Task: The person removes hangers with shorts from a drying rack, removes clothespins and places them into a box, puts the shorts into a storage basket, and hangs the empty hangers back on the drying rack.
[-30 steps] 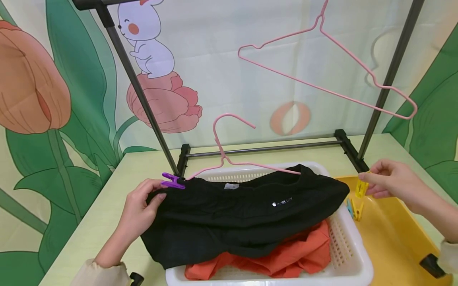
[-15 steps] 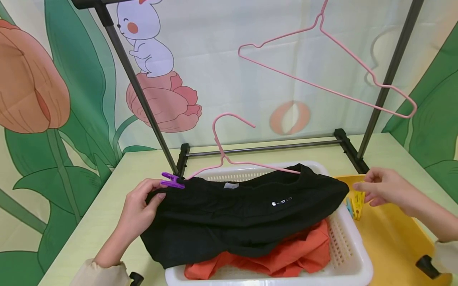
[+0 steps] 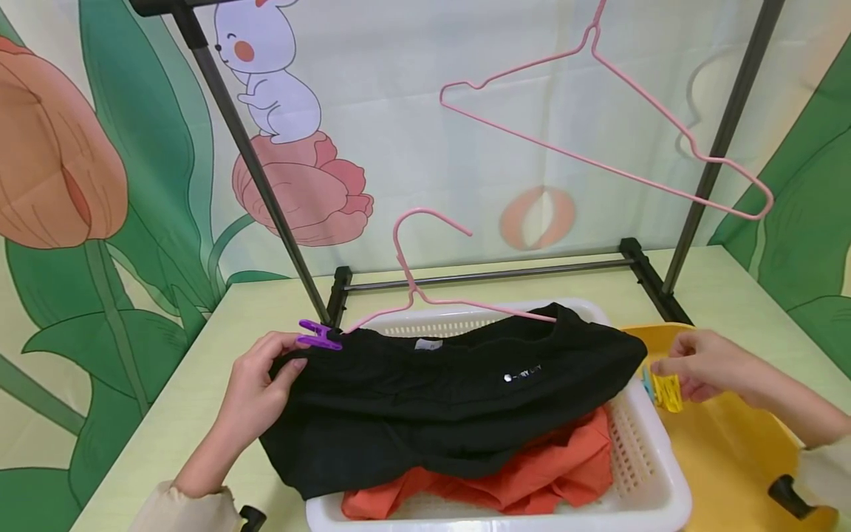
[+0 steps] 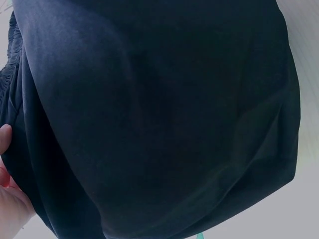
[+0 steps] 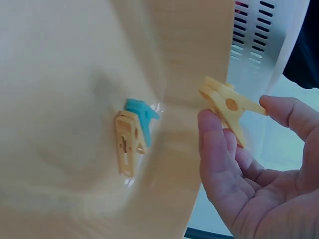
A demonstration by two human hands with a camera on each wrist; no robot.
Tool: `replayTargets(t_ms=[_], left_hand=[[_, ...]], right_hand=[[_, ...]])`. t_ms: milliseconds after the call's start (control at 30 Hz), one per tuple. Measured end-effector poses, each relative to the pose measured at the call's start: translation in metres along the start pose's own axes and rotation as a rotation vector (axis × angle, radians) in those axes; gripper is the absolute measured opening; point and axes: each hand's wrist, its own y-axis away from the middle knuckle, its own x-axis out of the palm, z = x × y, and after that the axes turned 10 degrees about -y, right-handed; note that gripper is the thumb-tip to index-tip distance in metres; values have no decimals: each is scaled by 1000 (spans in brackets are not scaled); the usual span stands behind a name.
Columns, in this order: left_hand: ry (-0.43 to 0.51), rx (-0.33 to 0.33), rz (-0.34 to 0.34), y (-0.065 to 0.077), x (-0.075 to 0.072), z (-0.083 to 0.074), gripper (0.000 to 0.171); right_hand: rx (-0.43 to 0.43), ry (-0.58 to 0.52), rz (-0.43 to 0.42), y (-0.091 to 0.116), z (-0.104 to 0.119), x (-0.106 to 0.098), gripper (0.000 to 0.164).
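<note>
My left hand (image 3: pixel 262 380) pinches the left end of the waistband of a pair of black shorts (image 3: pixel 425 399), beside a purple clothespin (image 3: pixel 319 336) clamped there. A pink hanger (image 3: pixel 414 288) runs into the waistband, its hook standing up. Dark cloth fills most of the left wrist view. Over the yellow tub's edge, my right hand (image 3: pixel 714 366) holds a yellow clothespin (image 5: pixel 229 104) between thumb and fingers. Another yellow clothespin (image 5: pixel 128 144) and a teal clothespin (image 5: pixel 143 117) lie in the tub. In the head view the yellow clothespins overlap.
Under the shorts, a white basket (image 3: pixel 654 473) contains orange cloth (image 3: pixel 565 473). The yellow tub (image 3: pixel 725 458) stands to its right. Behind rises a black rack (image 3: pixel 492 277), and a second pink hanger (image 3: pixel 598 159) hangs above.
My right hand has moved slightly left and down with the yellow clothespin, toward the clothespins in the tub. The left hand stays on the shorts.
</note>
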Motion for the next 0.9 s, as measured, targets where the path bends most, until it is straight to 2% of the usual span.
replayTargets(t_ms=[167,467,767,900], left_hand=[[0,0,-1,0,0,0,23],[-1,-1,4,-1,0,0,24],[-5,-2,10,-1,0,0,23],[-6,0,11,-1,0,0,22]], right_hand=[[23,30,39,-5,-4,3,36],[57,94,42,-9,-10,11,38],[63,175,64,-10,-13,21,27],[56,177,90,-10,-15,26,21]])
